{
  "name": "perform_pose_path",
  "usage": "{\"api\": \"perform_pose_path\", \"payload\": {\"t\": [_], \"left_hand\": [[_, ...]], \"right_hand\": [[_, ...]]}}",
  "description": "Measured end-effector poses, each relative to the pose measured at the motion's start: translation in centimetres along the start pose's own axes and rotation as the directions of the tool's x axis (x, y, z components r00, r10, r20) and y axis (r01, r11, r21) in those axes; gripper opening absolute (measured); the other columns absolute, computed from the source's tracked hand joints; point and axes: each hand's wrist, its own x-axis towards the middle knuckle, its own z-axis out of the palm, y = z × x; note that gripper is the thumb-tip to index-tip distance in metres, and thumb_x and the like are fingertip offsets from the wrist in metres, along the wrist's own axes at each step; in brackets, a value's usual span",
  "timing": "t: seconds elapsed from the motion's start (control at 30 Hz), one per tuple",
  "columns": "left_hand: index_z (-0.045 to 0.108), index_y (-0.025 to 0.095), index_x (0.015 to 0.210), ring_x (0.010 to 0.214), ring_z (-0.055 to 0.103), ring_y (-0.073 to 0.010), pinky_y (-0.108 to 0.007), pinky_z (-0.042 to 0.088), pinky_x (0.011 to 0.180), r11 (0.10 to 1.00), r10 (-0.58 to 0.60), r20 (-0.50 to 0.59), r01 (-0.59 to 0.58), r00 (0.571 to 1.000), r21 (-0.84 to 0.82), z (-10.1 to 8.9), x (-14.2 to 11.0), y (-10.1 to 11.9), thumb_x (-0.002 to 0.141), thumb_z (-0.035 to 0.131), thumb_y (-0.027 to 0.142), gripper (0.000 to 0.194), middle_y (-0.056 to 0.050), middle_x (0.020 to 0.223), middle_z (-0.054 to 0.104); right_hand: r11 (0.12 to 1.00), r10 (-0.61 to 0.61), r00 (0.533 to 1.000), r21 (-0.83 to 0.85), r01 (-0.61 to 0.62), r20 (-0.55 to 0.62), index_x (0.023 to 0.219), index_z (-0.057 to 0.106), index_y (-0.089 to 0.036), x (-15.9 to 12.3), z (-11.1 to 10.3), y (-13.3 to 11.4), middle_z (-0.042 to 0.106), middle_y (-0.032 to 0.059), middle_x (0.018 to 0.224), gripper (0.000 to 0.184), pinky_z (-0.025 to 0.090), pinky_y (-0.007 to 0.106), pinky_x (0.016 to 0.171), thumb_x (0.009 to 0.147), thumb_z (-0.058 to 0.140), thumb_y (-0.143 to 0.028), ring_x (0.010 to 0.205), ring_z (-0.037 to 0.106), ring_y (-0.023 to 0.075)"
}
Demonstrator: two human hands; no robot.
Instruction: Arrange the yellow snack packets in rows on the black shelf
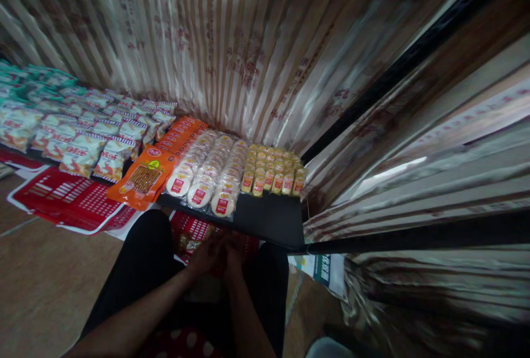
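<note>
Both my hands meet low between my knees, in shadow below the front edge of a black shelf [269, 220]. My left hand [207, 256] and my right hand [232, 258] are pressed close together with fingers curled. They hover over a red basket [194, 231] that holds a few packets. Whether they hold anything is lost in the dark and the blur. On the shelf just above them lie rows of round white rice crackers [207, 176] in clear wrap with red labels.
Orange snack packets [144, 179] lie left of the crackers, small yellow packs [273, 173] to the right. More white and teal packets [83, 145] fill the shelf to the left. A second red basket [66, 201] sits on the floor. A striped curtain [232, 43] hangs behind.
</note>
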Motion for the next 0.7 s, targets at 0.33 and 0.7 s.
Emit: {"api": "perform_pose_path", "payload": {"t": [0.33,0.7], "left_hand": [[0.054,0.017,0.112,0.105,0.056,-0.0212,-0.036,0.044,0.091,0.989,0.109,-0.113,-0.096,0.988,0.117,-1.0,-2.6,1.1,0.073,0.048,0.016,0.040,-0.010,0.112,0.061],[0.054,0.018,0.110,0.110,0.052,-0.0200,-0.038,0.042,0.095,0.888,0.341,-0.139,-0.269,0.930,0.373,-1.0,-4.6,0.9,0.076,0.041,0.011,0.038,-0.009,0.116,0.057]], "right_hand": [[0.960,0.072,0.995,0.277,-0.051,-0.068,0.068,0.058,-0.021,-1.1,0.4,-1.5,0.068,-0.0022,0.066,0.023,0.052,0.030,0.059,0.050,0.068,-0.033,0.062,0.065,0.0179],[0.970,-0.016,0.986,0.235,0.056,-0.169,0.065,0.058,-0.020,-2.5,0.9,-2.4,0.064,-0.0033,0.064,0.016,0.048,0.025,0.062,0.053,0.065,-0.027,0.064,0.060,0.0146]]}}
